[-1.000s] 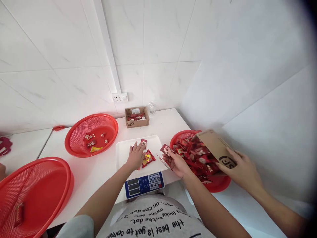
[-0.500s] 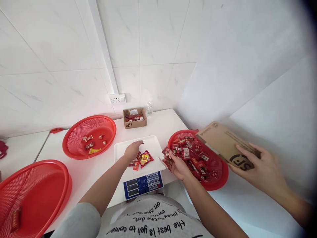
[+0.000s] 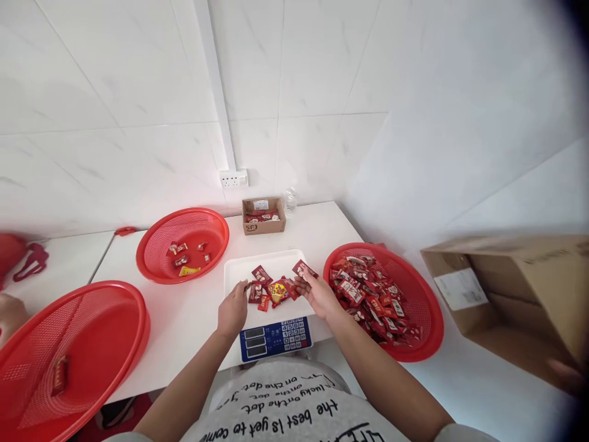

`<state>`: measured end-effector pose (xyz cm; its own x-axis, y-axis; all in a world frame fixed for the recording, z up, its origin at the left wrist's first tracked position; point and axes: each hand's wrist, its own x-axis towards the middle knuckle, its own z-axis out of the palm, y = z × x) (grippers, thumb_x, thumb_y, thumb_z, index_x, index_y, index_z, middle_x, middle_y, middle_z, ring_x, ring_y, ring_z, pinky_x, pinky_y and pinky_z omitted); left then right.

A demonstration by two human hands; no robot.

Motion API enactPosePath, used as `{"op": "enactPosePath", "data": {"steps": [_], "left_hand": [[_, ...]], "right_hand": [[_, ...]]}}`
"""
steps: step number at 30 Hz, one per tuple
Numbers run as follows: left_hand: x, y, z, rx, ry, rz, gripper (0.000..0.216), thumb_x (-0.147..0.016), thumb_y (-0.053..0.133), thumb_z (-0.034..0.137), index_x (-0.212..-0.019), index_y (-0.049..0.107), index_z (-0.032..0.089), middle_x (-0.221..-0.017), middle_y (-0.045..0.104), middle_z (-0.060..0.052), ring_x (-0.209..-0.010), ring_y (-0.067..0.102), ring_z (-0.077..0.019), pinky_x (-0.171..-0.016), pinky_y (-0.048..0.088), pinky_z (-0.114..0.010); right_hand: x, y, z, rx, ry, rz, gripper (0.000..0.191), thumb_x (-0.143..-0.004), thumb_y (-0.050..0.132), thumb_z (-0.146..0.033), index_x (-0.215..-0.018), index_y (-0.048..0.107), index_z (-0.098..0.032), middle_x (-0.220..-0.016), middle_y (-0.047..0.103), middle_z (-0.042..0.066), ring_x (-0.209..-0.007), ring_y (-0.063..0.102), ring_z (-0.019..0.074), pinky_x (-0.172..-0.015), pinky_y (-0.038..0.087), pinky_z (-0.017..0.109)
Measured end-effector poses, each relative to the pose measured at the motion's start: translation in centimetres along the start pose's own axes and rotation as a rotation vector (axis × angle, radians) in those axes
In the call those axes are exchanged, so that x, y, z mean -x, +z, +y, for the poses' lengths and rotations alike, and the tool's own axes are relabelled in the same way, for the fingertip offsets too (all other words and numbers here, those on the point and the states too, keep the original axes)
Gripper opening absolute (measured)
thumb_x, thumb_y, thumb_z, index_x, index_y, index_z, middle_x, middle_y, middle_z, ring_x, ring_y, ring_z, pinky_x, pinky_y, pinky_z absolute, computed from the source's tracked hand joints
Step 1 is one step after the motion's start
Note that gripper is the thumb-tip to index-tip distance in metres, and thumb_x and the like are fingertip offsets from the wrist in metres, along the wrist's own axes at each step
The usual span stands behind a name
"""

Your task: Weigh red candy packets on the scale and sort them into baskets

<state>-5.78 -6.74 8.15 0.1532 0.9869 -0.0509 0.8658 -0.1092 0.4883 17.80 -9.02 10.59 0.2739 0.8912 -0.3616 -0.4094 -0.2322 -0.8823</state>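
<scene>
My right hand (image 3: 317, 294) — fingers pinch red packet (image 3: 304, 268) clear above packet pile (image 3: 269, 291) | left hand (image 3: 233, 312) seems to steady it on scale tray (image 3: 276, 261), fingers' grip unclear

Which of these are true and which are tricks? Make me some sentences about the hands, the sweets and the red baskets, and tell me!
1. The right hand holds a red packet. True.
2. The right-side basket is empty. False: it is heaped with loose packets.
3. The pile of packets lies on the white scale tray. True.
4. The left hand is inside the far red basket. False: it is at the pile on the tray.
5. The small box at the back wall is brown cardboard. True.
</scene>
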Motion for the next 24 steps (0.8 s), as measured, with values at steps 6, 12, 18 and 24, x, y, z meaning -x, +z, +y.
{"op": "enactPosePath", "data": {"steps": [6, 12, 18, 24], "left_hand": [[-1.3, 0.5, -0.3, -0.028, -0.014, -0.035, 0.029, -0.093, 0.03, 0.024, -0.114, 0.05, 0.021, -0.113, 0.064, -0.008, -0.106, 0.058, -0.0213, -0.079, 0.048, -0.034], [-2.2, 2.4, 0.2, 0.05, 0.134, -0.096, 0.037, -0.089, 0.043, 0.034, -0.123, 0.048, 0.02, -0.135, 0.048, -0.009, -0.126, 0.043, -0.0201, -0.099, 0.039, -0.034], [-2.4, 4.2, 0.7, -0.033, 0.237, -0.179, 0.073, -0.084, 0.046, 0.053, -0.144, 0.024, 0.017, -0.152, 0.018, -0.015, -0.14, 0.01, -0.0322, -0.11, 0.015, -0.053], [-2.6, 4.8, 0.7, -0.014, 0.216, -0.087, 0.067, -0.087, 0.041, 0.05, -0.144, 0.024, 0.02, -0.153, 0.015, -0.013, -0.14, 0.004, -0.0301, -0.11, 0.014, -0.054]], "right_hand": [[-0.7, 1.4, 0.6, -0.177, 0.194, 0.01, 0.015, -0.077, 0.066, -0.032, -0.082, 0.062, -0.018, -0.071, 0.067, 0.003, -0.067, 0.064, 0.0118, -0.066, 0.052, 0.023], [-0.1, 0.4, 0.4, -0.194, 0.204, 0.042, 0.012, -0.078, 0.065, -0.029, -0.079, 0.062, -0.018, -0.069, 0.068, 0.003, -0.066, 0.064, 0.0119, -0.065, 0.053, 0.023], [0.3, -0.6, 0.4, -0.189, 0.209, 0.08, 0.012, -0.079, 0.065, -0.029, -0.078, 0.062, -0.017, -0.07, 0.068, 0.003, -0.065, 0.064, 0.0113, -0.066, 0.054, 0.022], [-0.3, 0.0, 0.2, -0.209, 0.165, 0.077, 0.015, -0.075, 0.068, -0.032, -0.078, 0.062, -0.019, -0.069, 0.066, 0.002, -0.068, 0.064, 0.0127, -0.07, 0.053, 0.026]]}}
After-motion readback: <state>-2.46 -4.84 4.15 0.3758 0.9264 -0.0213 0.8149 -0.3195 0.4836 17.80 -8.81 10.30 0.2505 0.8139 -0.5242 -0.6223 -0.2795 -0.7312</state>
